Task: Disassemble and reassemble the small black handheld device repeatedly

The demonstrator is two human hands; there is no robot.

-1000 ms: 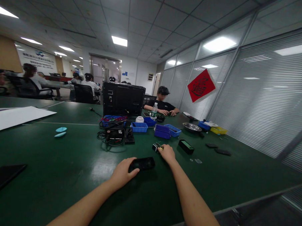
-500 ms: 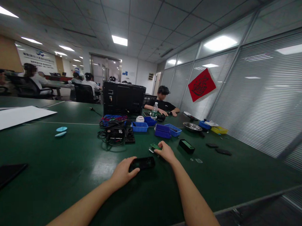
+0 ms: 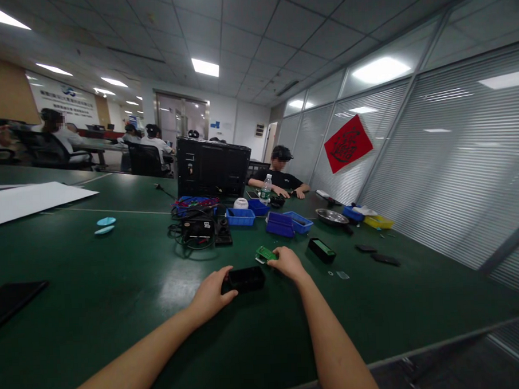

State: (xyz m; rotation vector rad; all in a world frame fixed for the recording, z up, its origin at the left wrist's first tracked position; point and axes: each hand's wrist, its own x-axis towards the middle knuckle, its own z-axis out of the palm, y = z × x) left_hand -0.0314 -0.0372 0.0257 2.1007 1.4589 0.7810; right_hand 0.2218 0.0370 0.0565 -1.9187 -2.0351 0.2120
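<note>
Head view; green board [image 3: 266, 253] part-hidden

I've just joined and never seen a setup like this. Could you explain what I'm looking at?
There is no machine here: these are a person's two bare hands, seen by a camera worn on their own head, looking forward and down. The left hand grips one end of a black case. The right hand holds a green circuit board between its fingers. On the green table, a black box lies to the right; farther back are blue trays, a bottle and a metal pan. Another person sits across the table.
</note>
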